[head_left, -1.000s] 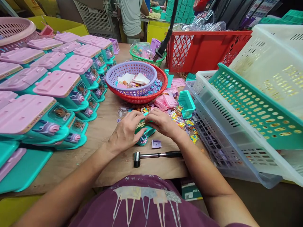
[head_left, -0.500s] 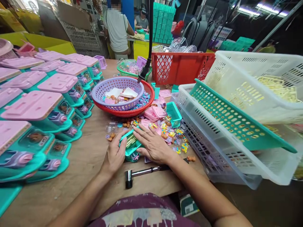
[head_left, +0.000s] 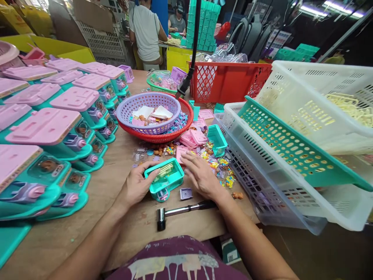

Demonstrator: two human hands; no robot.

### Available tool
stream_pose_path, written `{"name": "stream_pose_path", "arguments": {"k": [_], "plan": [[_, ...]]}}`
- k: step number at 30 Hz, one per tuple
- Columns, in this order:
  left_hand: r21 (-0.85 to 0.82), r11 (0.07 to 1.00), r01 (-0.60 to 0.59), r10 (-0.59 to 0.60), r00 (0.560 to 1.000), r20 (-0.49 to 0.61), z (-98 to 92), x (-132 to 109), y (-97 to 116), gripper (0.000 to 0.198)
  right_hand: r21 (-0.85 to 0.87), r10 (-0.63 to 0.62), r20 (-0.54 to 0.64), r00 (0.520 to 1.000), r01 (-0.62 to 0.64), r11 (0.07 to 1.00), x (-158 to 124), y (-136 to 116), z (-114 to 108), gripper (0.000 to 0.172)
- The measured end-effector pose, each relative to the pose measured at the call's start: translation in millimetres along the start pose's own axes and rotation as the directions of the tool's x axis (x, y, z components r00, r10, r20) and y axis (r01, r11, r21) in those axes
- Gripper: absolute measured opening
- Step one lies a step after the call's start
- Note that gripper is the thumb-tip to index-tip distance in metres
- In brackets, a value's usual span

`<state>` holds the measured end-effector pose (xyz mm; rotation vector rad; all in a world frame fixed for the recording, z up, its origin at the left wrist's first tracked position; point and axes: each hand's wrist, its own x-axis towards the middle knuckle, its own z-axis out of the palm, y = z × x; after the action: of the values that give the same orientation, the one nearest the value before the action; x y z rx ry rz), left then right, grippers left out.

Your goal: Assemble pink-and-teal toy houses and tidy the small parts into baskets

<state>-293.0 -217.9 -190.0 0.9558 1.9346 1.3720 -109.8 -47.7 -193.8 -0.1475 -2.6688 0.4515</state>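
My left hand (head_left: 136, 186) grips the left side of an open teal toy box (head_left: 165, 178) that lies on the wooden table (head_left: 116, 217); pale yellow pieces show inside the box. Just right of the box, my right hand (head_left: 201, 177) rests flat with fingers spread, beside the pink lids (head_left: 194, 138) and the scattered small sweets (head_left: 217, 163). A small purple square part (head_left: 185, 193) lies below the box. A small hammer (head_left: 180, 212) lies near the table's front edge, by my right wrist.
Rows of pink-topped teal toys (head_left: 58, 124) fill the left. A purple basket (head_left: 150, 112) sits in a red one (head_left: 186, 120). White and teal crates (head_left: 291, 147) lean at the right, with a red crate (head_left: 230, 81) behind. People work at the back.
My right hand came off the box and moved to its right. The box is now uncovered and turned a little in my left hand. The view shifted slightly.
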Motion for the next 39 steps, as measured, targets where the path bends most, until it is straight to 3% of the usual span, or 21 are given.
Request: {"name": "stream_pose_path", "arguments": {"k": [6,9,14,17,20,22,25,27,31,35,37,39], "plan": [[0.034,0.999,0.017,-0.018,0.999,0.035,-6.6,-2,-4,0.05,-0.284,0.084,0.057,0.995,-0.064,0.957,6,24,2,0.028],[0.078,0.997,-0.02,0.016,0.999,0.042,-7.5,-6,-2,0.044,-0.349,0.09,0.007,0.996,-0.082,0.934,15,26,4,0.015],[0.105,0.987,-0.12,0.124,0.992,-0.032,-9.0,1,18,0.042,-0.092,0.171,-0.206,0.964,-0.193,0.977,16,34,-6,0.011],[0.297,0.937,-0.181,0.187,0.982,0.007,-4.1,29,36,0.042,0.082,0.251,-0.284,0.925,-0.238,0.968,11,37,-12,0.014],[0.603,0.787,-0.13,0.014,0.981,0.194,10.3,70,51,0.037,0.205,0.378,-0.34,0.861,-0.324,0.924,7,39,-12,0.017],[0.699,0.707,-0.11,-0.12,0.955,0.272,23.1,95,59,0.034,0.28,0.478,-0.366,0.798,-0.395,0.875,4,42,-9,0.019],[0.759,0.644,-0.096,-0.188,0.942,0.278,39.7,114,68,0.024,0.325,0.573,-0.384,0.724,-0.475,0.818,-1,48,-5,0.023],[0.798,0.594,-0.104,-0.181,0.949,0.258,45.5,115,75,0.015,0.233,0.568,-0.406,0.716,-0.52,0.822,-4,50,-6,0.024],[0.857,0.495,-0.145,-0.054,0.979,0.197,42.5,95,88,0.017,0.057,0.46,-0.45,0.765,-0.49,0.87,-5,42,-14,0.022],[0.884,0.404,-0.235,0.189,0.967,0.17,30.9,71,94,0.03,0.231,0.397,-0.43,0.811,-0.326,0.917,3,24,-23,0.02],[0.869,0.33,-0.368,0.407,0.886,0.221,25.2,62,91,0.028,0.355,0.434,-0.39,0.812,-0.302,0.885,8,20,-25,0.025],[0.819,0.262,-0.511,0.605,0.748,0.274,19.5,55,85,0.027,0.478,0.498,-0.35,0.793,-0.306,0.823,11,20,-26,0.033]]}}
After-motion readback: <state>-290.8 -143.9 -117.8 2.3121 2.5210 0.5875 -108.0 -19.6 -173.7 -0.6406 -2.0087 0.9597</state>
